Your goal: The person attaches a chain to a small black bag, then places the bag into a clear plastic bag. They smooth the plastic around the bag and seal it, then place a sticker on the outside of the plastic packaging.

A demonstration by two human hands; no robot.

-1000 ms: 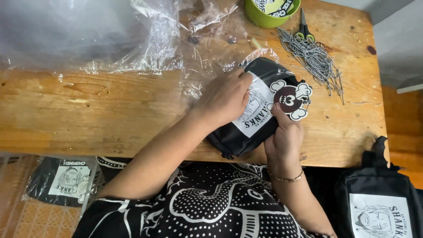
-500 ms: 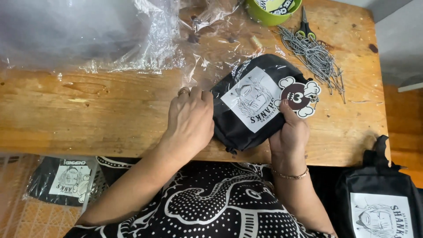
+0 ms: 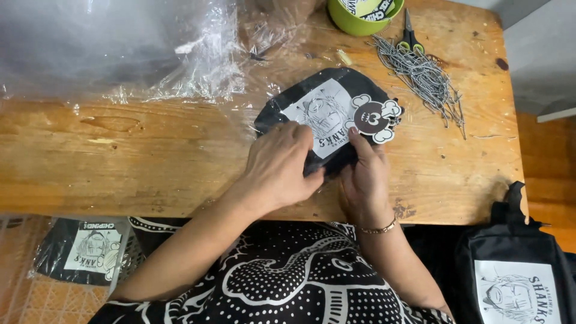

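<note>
Black pouch [image 3: 327,120] with a white printed panel lies tilted on the wooden surface [image 3: 150,162], a little right of the middle and close to the near edge. Both hands are on its near end. The left hand [image 3: 282,165] lies flat over the pouch's near left corner, fingers spread and pressing down, not closed around anything. The right hand [image 3: 363,177] sits just to the right of it, fingers bent against the pouch's near edge, with the fingertips [image 3: 354,137] touching a brown-and-white cut-out tag [image 3: 373,116] that rests at the pouch's right side. Whether that hand actually pinches the tag, I cannot tell. The two hands are close together, almost touching.

Crumpled clear plastic wrap [image 3: 150,54] covers the far left of the surface and reaches the pouch. To the far right lies a heap of metal ball chains [image 3: 423,75], with small scissors [image 3: 410,33] and a green bowl [image 3: 357,15] beyond it. Another black pouch [image 3: 510,264] stands off the surface at the near right, and a bagged one [image 3: 84,249] lies below at the near left.
</note>
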